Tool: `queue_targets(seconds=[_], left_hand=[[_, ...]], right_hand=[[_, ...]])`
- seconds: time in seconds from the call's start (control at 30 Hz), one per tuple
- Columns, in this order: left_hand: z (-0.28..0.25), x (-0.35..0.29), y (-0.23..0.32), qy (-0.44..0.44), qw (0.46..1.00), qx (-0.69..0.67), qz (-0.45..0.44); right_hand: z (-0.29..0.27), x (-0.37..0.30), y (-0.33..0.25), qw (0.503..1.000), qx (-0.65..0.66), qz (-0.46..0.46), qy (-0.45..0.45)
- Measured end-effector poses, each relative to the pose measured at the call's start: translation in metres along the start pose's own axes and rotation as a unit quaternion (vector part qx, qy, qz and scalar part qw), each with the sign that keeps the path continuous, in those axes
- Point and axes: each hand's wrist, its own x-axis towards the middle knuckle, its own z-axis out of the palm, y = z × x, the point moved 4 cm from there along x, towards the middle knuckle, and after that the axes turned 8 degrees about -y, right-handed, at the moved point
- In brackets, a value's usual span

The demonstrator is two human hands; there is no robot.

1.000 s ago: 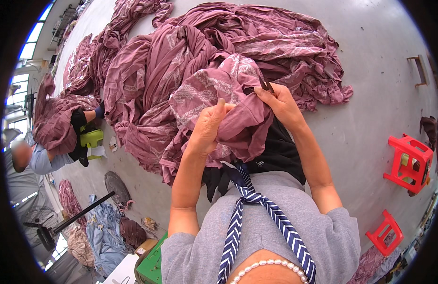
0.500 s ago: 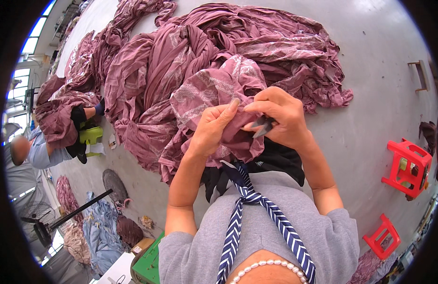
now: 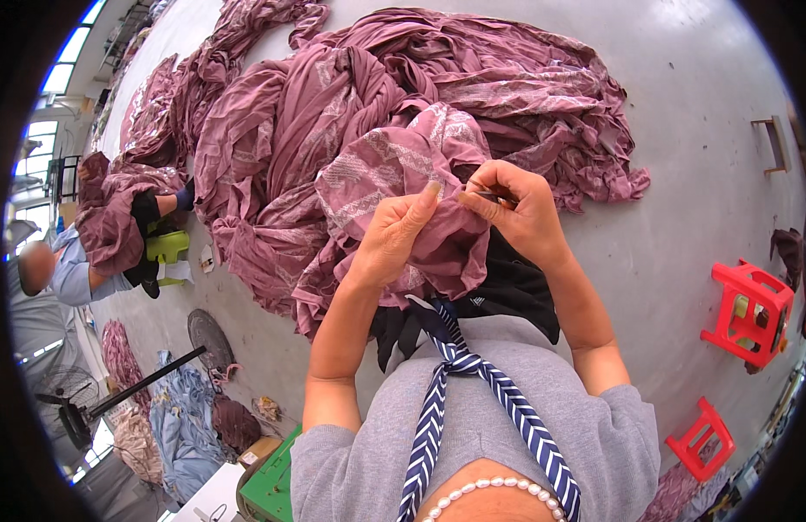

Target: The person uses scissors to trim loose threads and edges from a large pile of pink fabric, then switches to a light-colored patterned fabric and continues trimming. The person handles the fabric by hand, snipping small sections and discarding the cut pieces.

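Observation:
A mauve cloth with a pale woven pattern (image 3: 364, 170) is gathered over my lap and runs on into the big heap in front of me. My left hand (image 3: 392, 237) is closed on it, thumb up, pinching a fold. Just to the right, my right hand (image 3: 527, 213) is closed around small dark metal thread snips (image 3: 490, 197), mostly hidden by the fingers. Its thumb and fingertip meet at the cloth's edge, close to my left thumb. Whether they also pinch a thread or the cloth is too small to tell.
The heap of mauve cloth (image 3: 516, 96) spreads over the grey floor. At the left another person (image 3: 81, 270) sits with cloth. A pedestal fan (image 3: 151, 378) and a blue cloth pile (image 3: 184, 426) lie lower left, near a green box (image 3: 268, 487). Red stools (image 3: 749, 313) stand at the right.
My right hand has turned and drawn its fingers together, so the snips' blades, plain to see before, are now mostly covered. My left hand keeps its pinch on the cloth, nearly unmoved.

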Motion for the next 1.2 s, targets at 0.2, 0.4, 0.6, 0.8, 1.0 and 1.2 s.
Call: queue_targets(seconds=[0.2, 0.4, 0.6, 0.8, 1.0, 1.2], left_hand=[[-0.002, 0.0, 0.0, 0.026, 0.999, -0.048, -0.004], [-0.002, -0.002, 0.004, 0.061, 0.996, -0.072, -0.008], [-0.008, -0.001, 0.001, 0.044, 0.998, -0.054, 0.001], [-0.012, -0.002, -0.002, 0.036, 0.999, 0.003, 0.012], [-0.009, -0.002, -0.001, 0.045, 0.999, 0.024, 0.018], [-0.023, -0.003, -0.009, -0.011, 1.0, -0.01, 0.024]], right_hand=[[-0.012, -0.003, -0.004, 0.994, -0.078, -0.038, 0.066], [-0.022, -0.026, -0.001, 0.987, -0.149, -0.024, 0.059], [-0.014, -0.029, -0.003, 0.995, -0.094, -0.027, 0.025], [-0.009, -0.026, -0.015, 0.982, -0.182, -0.042, 0.023], [-0.008, -0.022, -0.015, 0.975, -0.211, -0.049, 0.039], [-0.003, -0.02, -0.016, 0.976, -0.207, -0.051, 0.037]])
